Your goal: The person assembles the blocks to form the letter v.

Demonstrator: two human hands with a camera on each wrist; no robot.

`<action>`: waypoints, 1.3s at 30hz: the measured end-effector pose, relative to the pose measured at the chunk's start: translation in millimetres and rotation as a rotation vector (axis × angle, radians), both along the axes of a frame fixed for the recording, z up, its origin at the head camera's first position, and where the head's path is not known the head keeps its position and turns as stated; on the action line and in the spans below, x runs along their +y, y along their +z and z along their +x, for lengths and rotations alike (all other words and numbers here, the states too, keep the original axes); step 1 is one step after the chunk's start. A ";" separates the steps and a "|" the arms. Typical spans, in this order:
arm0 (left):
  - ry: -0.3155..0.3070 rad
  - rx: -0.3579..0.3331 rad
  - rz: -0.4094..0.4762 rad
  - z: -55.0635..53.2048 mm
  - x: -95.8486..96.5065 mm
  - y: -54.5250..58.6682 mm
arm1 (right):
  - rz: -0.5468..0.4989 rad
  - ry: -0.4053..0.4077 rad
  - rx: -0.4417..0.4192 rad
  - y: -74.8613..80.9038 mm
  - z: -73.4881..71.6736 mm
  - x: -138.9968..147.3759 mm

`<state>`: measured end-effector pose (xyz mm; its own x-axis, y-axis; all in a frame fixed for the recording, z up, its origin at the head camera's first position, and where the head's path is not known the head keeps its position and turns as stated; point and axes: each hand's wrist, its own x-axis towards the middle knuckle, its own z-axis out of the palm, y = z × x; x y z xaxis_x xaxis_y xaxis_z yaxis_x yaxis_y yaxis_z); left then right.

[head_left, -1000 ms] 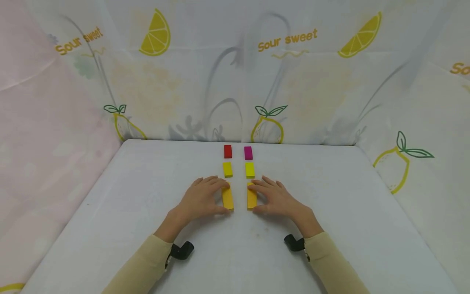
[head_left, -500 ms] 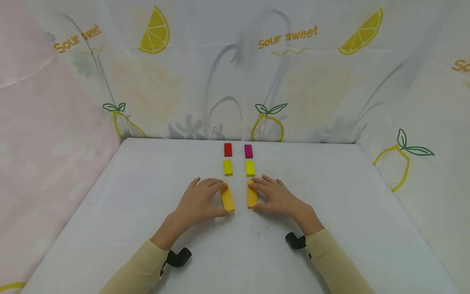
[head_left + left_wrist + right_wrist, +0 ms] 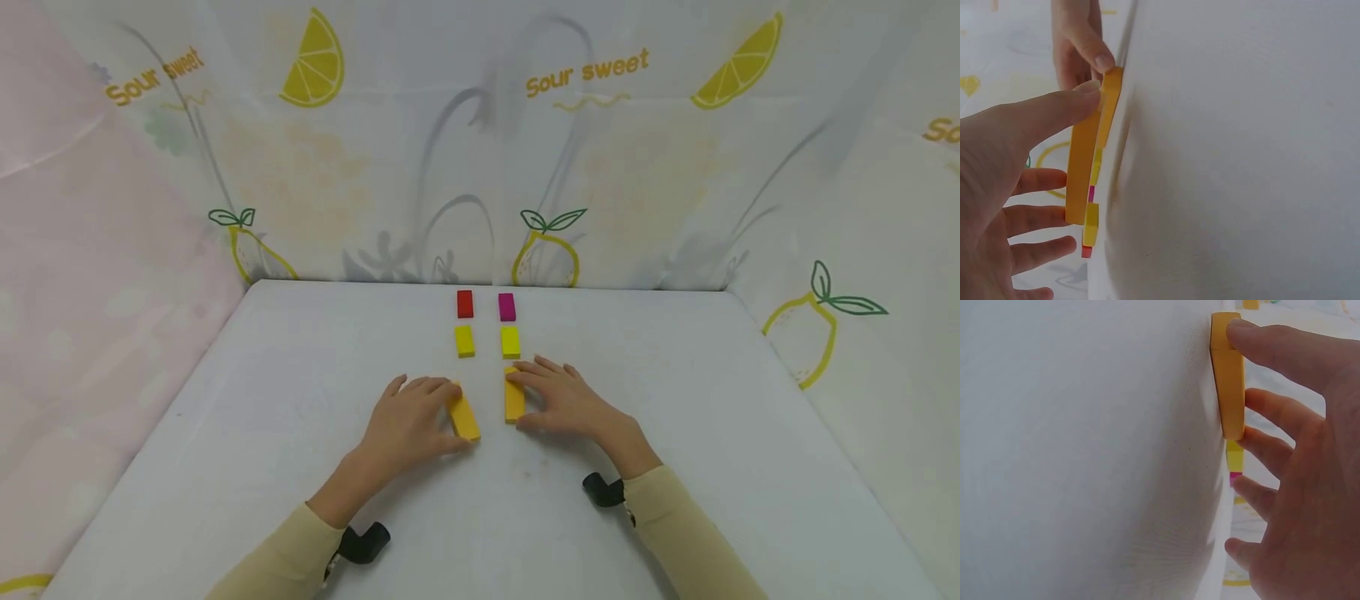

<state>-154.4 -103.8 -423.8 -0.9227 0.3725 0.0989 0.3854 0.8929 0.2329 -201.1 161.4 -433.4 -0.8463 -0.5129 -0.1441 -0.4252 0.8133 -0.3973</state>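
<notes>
Pinch grips: left hand (image 3: 411, 421) on slanted orange-yellow rectangular block (image 3: 465, 419), inward of palm; right hand (image 3: 564, 402) on straighter orange-yellow block (image 3: 513, 402), likewise.

The white tabletop (image 3: 705, 383) is a flat surface carrying two columns of rectangular blocks. Left column, far to near: red block (image 3: 465, 304), golden-yellow block (image 3: 465, 342), long left orange block (image 3: 465, 420). Right column: magenta block (image 3: 507, 307), bright-yellow block (image 3: 511, 342), long right orange block (image 3: 514, 402). The long left orange block is angled; its tabletop contact cannot be confirmed. A small dark speck (image 3: 179, 414) marks the left side.
</notes>
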 end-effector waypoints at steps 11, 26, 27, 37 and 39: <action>-0.006 -0.009 -0.030 6.1 4.1 -10.7 | 0.016 -0.010 -0.013 1.9 1.2 -0.3; -0.026 -0.002 -0.017 8.6 2.3 -11.6 | 0.014 -0.025 0.007 3.9 2.8 -2.9; -0.026 -0.003 -0.017 8.6 2.4 -11.7 | 0.012 -0.026 0.011 4.2 2.9 -3.0; -0.036 -0.040 -0.036 10.1 -2.7 -8.3 | -0.011 -0.024 0.043 4.0 3.3 -3.7; -0.034 -0.042 -0.035 10.4 -3.2 -7.3 | -0.005 -0.022 0.055 3.5 3.4 -3.3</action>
<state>-144.0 -107.0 -431.2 -0.9126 0.4061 0.0467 0.4061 0.8873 0.2186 -197.7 158.2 -430.0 -0.8640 -0.4945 -0.0947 -0.4284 0.8208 -0.3779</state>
